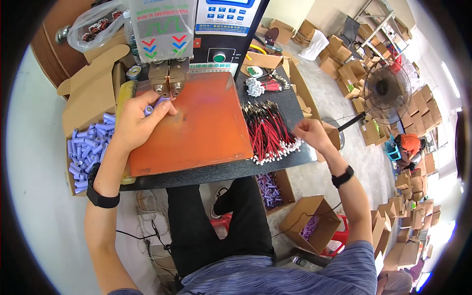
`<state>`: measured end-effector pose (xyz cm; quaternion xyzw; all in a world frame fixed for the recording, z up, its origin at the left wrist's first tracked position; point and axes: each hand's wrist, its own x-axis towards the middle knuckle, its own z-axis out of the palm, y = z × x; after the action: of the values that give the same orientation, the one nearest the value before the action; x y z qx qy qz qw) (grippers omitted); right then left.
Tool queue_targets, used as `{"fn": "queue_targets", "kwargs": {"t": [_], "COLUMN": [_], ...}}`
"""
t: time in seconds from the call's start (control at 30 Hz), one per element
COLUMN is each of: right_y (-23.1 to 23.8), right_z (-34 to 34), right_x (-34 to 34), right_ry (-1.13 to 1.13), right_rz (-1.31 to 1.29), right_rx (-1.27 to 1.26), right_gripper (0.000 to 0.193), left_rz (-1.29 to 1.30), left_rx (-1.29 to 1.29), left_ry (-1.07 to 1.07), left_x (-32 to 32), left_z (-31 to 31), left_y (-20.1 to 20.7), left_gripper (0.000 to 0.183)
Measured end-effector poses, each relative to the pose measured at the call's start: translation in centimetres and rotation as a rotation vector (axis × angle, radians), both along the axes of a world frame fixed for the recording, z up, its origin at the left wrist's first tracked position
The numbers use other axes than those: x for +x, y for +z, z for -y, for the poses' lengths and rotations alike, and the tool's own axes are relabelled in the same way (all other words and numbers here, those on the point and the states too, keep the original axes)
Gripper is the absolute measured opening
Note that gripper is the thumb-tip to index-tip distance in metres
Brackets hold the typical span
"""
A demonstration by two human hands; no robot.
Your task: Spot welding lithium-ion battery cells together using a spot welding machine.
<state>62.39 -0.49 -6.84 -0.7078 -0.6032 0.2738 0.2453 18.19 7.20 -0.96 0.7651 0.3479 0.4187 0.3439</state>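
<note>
My left hand [135, 123] is closed around purple cylindrical battery cells [148, 110], their ends showing between the thumb and fingers. It holds them just under the metal electrode heads [168, 87] of a spot welder [216, 44], above an orange mat [196, 128]. My right hand [312, 133] is by the right edge of the black table, its fingers curled together. Whatever may be in those fingers is too small to make out. Beside it lies a pile of red and black wire leads [273, 132] with white connectors.
A cardboard box of purple cells [88, 147] stands at the left. More wires [268, 86] lie at the table's back. Below are open boxes of cells [309, 226]. A fan [387, 93] stands at the right, and another person [410, 145] sits farther off among stacked cartons.
</note>
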Motion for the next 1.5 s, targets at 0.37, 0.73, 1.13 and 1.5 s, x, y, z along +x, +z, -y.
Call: {"fn": "queue_targets", "kwargs": {"t": [0.37, 0.73, 1.13, 1.5], "right_y": [1.7, 4.4, 3.6, 9.8], "right_z": [-3.4, -2.4, -3.3, -2.1], "right_x": [-0.6, -0.8, -1.6, -5.0], "right_ry": [0.094, -0.006, 0.283, 0.143], "right_rz": [0.066, -0.432, 0.289, 0.569], "right_rx": [-0.222, -0.327, -0.15, 0.16], "right_gripper": [0.027, 0.01, 0.018, 0.012], "left_rz": [-0.157, -0.044, -0.049, -0.072], "left_rx": [0.082, 0.027, 0.08, 0.097], "left_ry": [-0.06, -0.044, -0.027, -0.029], "left_x": [-0.7, -0.5, -0.3, -0.2], "left_z": [0.1, 0.4, 0.0, 0.3], "left_y": [1.3, 1.1, 0.9, 0.7], "left_gripper": [0.02, 0.019, 0.022, 0.024]}}
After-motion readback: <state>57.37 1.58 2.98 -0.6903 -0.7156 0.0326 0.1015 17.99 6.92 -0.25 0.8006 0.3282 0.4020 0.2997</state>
